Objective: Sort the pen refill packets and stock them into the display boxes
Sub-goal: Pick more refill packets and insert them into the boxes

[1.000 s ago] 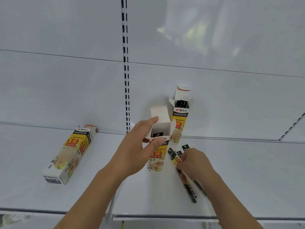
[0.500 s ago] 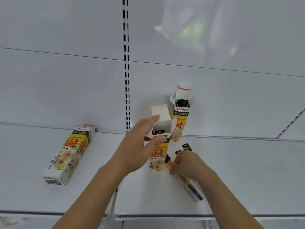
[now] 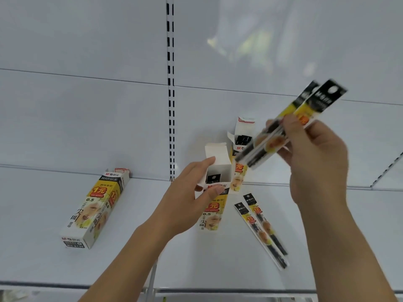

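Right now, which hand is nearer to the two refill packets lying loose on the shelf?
Left, it seems. The left hand grips the open box just left of the loose packets at shelf level. The right hand is raised above them, holding other packets.

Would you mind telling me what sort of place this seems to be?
Probably a shop's stationery aisle: white retail shelving with a slotted upright, priced display boxes, and packaged pen refills lying loose.

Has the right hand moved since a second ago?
Yes. The right hand rose off the shelf with refill packets, now up beside the rear open box.
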Demonstrator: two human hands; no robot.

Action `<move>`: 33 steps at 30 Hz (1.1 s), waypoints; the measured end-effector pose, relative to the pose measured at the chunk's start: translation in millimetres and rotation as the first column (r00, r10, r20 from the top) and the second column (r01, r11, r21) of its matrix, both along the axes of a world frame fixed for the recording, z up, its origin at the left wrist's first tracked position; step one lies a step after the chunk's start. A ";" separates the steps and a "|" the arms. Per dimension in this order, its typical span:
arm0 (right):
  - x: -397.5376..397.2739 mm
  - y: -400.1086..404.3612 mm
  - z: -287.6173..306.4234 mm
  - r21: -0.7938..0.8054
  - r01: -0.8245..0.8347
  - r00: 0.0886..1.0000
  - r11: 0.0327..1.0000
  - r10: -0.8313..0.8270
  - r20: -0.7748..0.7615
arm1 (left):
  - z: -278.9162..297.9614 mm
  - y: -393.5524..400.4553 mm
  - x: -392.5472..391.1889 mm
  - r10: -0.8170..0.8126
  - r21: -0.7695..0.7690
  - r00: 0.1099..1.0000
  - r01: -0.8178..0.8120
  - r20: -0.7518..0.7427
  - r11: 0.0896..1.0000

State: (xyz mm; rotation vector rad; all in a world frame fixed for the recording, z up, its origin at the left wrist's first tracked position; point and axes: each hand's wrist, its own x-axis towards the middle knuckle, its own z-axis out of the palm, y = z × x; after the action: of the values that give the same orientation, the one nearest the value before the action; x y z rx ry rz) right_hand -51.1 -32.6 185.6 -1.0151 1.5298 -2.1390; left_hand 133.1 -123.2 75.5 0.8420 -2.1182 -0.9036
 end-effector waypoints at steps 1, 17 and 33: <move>7.7 2.5 8.1 -0.077 0.003 1.000 0.997 -0.003 0.000 | 0.0 0.2 -0.2 0.000 0.000 1.000 0.000 -0.001 1.000; 25.7 -20.1 -10.6 0.017 0.028 0.938 0.999 -0.021 -0.345 | 2.4 2.3 4.1 -0.021 0.020 0.997 0.022 -0.079 1.000; 49.7 -28.6 -8.5 0.121 -0.329 0.915 0.936 0.348 -0.202 | 15.6 9.3 2.9 -0.034 -0.024 0.998 0.033 -0.061 0.999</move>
State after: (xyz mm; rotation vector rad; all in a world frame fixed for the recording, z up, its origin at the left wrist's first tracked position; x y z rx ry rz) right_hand -1.4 -61.2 177.1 -1.4114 1.3988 -1.7556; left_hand 136.0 -114.0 91.0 0.7598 -2.0917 -0.9096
